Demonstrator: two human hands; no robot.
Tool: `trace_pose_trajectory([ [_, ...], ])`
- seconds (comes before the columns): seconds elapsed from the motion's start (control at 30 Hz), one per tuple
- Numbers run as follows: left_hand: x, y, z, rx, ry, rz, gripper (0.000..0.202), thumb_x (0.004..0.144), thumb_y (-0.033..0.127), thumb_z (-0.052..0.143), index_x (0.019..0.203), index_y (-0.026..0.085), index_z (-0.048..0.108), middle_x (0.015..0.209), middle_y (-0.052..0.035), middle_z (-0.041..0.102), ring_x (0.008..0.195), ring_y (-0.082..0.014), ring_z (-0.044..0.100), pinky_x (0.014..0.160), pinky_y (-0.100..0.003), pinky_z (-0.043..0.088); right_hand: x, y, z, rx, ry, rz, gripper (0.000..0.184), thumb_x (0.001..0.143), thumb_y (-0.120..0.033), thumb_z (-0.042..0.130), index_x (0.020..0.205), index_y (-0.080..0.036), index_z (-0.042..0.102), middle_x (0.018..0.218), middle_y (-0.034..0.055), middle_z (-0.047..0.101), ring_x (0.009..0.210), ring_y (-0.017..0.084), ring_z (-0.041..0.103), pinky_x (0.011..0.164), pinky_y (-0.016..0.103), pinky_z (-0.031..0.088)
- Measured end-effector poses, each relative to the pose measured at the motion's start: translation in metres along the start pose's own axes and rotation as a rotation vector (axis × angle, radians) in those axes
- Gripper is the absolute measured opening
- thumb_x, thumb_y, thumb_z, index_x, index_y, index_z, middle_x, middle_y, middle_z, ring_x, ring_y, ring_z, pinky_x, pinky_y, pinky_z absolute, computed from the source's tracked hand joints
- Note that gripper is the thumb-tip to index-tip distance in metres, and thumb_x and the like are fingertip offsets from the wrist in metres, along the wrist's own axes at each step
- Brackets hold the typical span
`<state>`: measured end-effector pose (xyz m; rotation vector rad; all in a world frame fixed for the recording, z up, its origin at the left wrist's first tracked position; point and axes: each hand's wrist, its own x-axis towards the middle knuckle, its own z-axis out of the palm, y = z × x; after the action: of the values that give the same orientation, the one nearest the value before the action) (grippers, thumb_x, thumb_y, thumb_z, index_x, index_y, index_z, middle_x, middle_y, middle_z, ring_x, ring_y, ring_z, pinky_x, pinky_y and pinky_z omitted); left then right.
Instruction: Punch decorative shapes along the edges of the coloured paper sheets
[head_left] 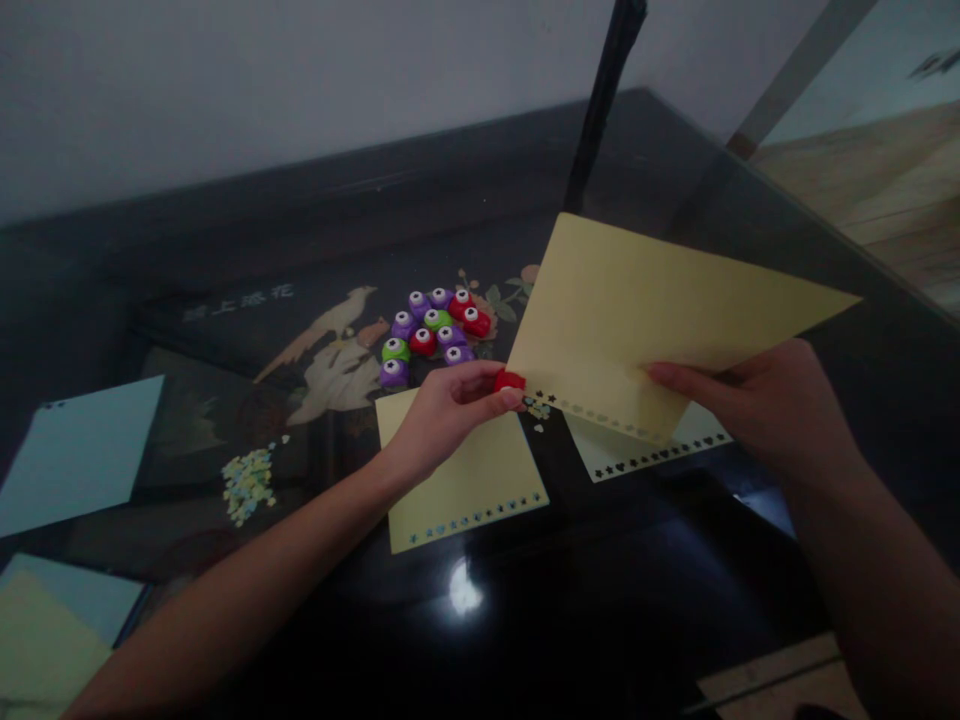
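Observation:
Between the fingertips of my left hand point(469, 402) is a small red craft punch point(509, 381), set at the lower left corner of a yellow sheet of paper point(630, 300). My right hand point(757, 390) pinches that sheet along its lower edge, thumb on top, and holds it tilted above the table. A row of punched shapes runs along the sheet's lower edge, stars at its left end. A few punched paper bits point(538, 408) lie under the punch. Just beyond my left hand sits a cluster of purple, red and green punches point(435, 322).
Another yellow sheet point(465, 480) with a punched row lies under my left forearm. A pale sheet point(645, 448), also punched, is partly covered by the held one. Paper confetti point(249, 485) is heaped left. Blue sheets point(90, 450) lie far left on the dark glossy table point(540, 600).

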<state>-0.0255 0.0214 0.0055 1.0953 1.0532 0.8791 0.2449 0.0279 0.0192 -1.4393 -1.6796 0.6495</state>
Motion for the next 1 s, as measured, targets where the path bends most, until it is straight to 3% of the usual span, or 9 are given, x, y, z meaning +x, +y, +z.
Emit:
trace_pose_trajectory([
  [0.37,0.001,-0.004,0.002,-0.012,0.014,0.009,0.026,0.07,0.027,0.076,0.091,0.014,0.071,0.089,-0.0053,0.074,0.081,-0.015,0.069,0.082,-0.029,0.052,-0.001,-0.006,-0.003,0.027,0.011,0.026,0.018,0.064,-0.032,0.078,0.082,-0.03,0.076,0.089,-0.0011,0.076,0.088,0.024,0.071,0.086,0.042,0.056],
  [0.73,-0.005,-0.001,0.012,0.051,-0.036,-0.006,0.023,0.072,0.027,0.071,0.09,0.013,0.07,0.088,-0.0073,0.074,0.083,-0.0175,0.069,0.084,-0.032,0.053,-0.011,-0.003,-0.015,0.033,-0.023,0.211,0.026,0.06,-0.039,0.08,0.083,-0.03,0.076,0.09,0.0002,0.076,0.085,0.024,0.072,0.079,0.041,0.059],
  [1.0,-0.004,-0.002,0.016,0.052,-0.094,-0.007,0.017,0.073,0.023,0.071,0.086,0.014,0.07,0.085,-0.0049,0.074,0.08,-0.0154,0.069,0.085,-0.03,0.052,-0.022,0.008,-0.011,0.085,0.035,0.295,0.025,0.058,-0.039,0.08,0.082,-0.031,0.075,0.092,0.0,0.076,0.093,0.025,0.07,0.091,0.044,0.053],
])
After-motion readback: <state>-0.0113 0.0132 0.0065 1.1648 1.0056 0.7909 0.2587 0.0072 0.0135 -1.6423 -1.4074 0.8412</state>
